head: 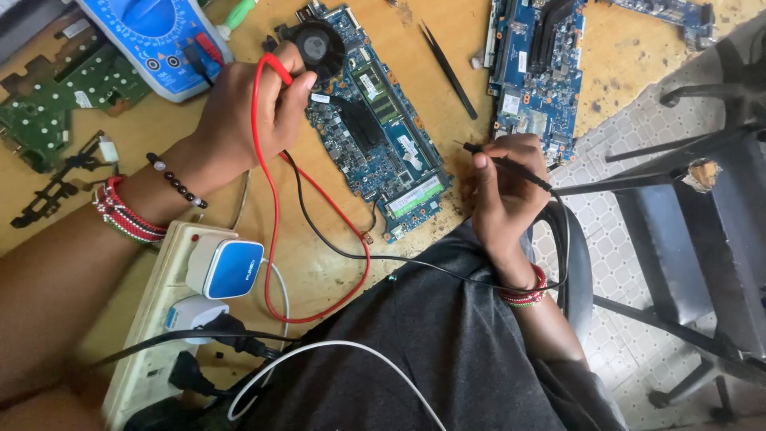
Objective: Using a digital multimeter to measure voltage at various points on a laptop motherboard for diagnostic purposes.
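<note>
A blue laptop circuit board (383, 148) with a black round fan lies on the wooden bench between my hands. My left hand (243, 112) grips a red meter probe (277, 68) and holds it at the board's upper left, next to the fan. Its red lead (271, 215) loops down over the bench. My right hand (504, 191) pinches a black meter probe (511, 166), whose tip hovers just right of the board's right edge. The black lead (335, 243) trails across my lap. A blue multimeter (155, 40) sits at the top left.
A second blue circuit board (535, 72) lies at the top right, with black tweezers (448, 70) beside it. A green board (56, 100) sits far left. A white power strip (171, 319) with plugged chargers lies lower left. A dark metal chair (686, 207) stands on the tiled floor.
</note>
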